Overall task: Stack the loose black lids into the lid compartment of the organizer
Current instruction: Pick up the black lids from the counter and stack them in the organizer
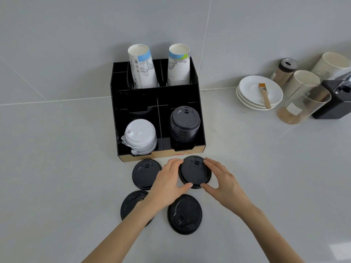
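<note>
Black stack already stood in organizer front-right compartment. Four lids loose on counter. Left hand and right hand gripped far-right lid by rim. Other three untouched; most work remained.

- This looks like a coffee corner in a café or kitchen.
- A black box organizer on the pale grey counter holds tall paper cups and round plastic cup lids.
- Stacked white saucers sit near a black machine.
- Grey wall tiles stand behind.
</note>
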Motion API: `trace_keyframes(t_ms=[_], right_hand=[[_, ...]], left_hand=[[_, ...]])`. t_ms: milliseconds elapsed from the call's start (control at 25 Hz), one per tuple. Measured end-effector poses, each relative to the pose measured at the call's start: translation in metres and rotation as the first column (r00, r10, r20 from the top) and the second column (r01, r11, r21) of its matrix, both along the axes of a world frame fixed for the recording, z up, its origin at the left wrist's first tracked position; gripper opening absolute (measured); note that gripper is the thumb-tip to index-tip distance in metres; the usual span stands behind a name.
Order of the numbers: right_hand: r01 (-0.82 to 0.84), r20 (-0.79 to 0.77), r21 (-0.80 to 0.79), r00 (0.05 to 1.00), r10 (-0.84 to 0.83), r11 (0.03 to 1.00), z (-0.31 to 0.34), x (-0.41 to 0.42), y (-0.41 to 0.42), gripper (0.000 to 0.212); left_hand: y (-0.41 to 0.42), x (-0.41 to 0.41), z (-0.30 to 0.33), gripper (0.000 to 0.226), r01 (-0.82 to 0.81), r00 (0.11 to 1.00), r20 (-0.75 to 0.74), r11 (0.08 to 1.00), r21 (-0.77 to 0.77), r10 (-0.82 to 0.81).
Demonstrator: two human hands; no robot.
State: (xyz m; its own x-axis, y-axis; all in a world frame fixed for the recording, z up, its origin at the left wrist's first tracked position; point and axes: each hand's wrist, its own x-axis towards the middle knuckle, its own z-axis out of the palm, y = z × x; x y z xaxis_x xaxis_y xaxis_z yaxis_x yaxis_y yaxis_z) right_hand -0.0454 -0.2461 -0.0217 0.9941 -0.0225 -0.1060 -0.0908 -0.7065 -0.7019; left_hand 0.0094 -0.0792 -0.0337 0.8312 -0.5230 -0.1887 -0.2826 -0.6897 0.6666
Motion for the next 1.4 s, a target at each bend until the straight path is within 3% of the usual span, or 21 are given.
trace_keyframes(t_ms=[320, 560, 800, 1400], right_hand=[[-0.038, 0.065, -0.008, 0.997, 0.039, 0.999, 0.033, 0.014, -0.007, 0.062], [-0.053, 0.128, -0.048, 0.990, 0.059, 0.997, 0.061, 0.044, -0.013, 0.058], [-0.017, 0.152, -0.042, 0.988, 0.023, 0.999, 0.068, 0.079, -0.015, 0.054], [0.014, 0.077, -0.064, 0.997, -0.009, 0.998, 0.048, 0.127, -0.010, 0.054]], left_hand=[[0.001, 0.008, 0.027, 0.063, -0.067, 0.993, 0.082, 0.983, -0.173, 0.083], [-0.004, 0.032, 0.050, 0.062, -0.103, 0.976, 0.169, 0.972, -0.212, 0.141], [-0.011, 0.061, 0.060, 0.063, -0.155, 0.964, 0.184, 0.967, -0.200, 0.193], [-0.015, 0.113, 0.048, 0.063, -0.114, 0.982, 0.140, 0.990, -0.083, 0.125]])
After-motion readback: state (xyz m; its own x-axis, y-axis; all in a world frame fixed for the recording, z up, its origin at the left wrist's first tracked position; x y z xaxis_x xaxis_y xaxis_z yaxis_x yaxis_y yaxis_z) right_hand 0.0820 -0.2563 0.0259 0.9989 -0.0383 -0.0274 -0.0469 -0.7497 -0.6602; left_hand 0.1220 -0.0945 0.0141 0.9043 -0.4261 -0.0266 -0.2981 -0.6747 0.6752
